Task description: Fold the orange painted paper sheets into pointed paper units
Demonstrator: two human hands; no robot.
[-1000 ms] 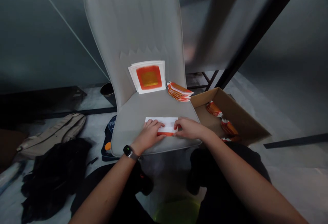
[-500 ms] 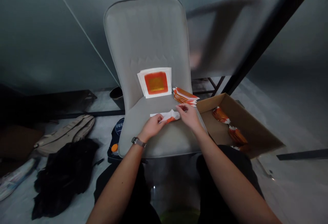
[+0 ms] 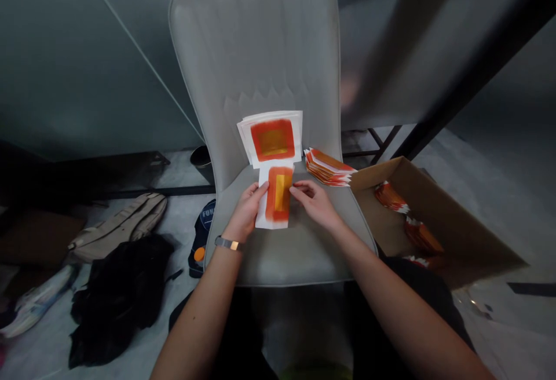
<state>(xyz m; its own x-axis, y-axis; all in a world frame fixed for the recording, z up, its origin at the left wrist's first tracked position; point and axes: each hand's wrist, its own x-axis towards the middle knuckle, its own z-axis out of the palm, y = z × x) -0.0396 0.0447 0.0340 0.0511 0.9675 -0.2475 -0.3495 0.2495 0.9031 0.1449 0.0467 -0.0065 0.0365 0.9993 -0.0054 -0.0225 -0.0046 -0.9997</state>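
A folded white paper with an orange and yellow print point(image 3: 277, 197) stands lengthwise over the grey chair seat point(image 3: 286, 252). My left hand point(image 3: 247, 211) pinches its left edge and my right hand point(image 3: 313, 201) grips its right edge. Behind it, a stack of unfolded white sheets with an orange square point(image 3: 271, 138) leans against the chair back. A pile of folded orange and white papers point(image 3: 329, 167) lies on the seat at the right.
An open cardboard box point(image 3: 438, 223) holding more folded papers point(image 3: 406, 218) sits on the floor to the right. A beige bag point(image 3: 119, 226), black clothing point(image 3: 115, 296) and a dark cap point(image 3: 203, 235) lie on the floor at left. A dark metal leg crosses the upper right.
The paper lay flat and folded crosswise on the seat under both hands; it has been lifted, turned lengthwise and now shows its orange print. The view shifted closer to the chair.
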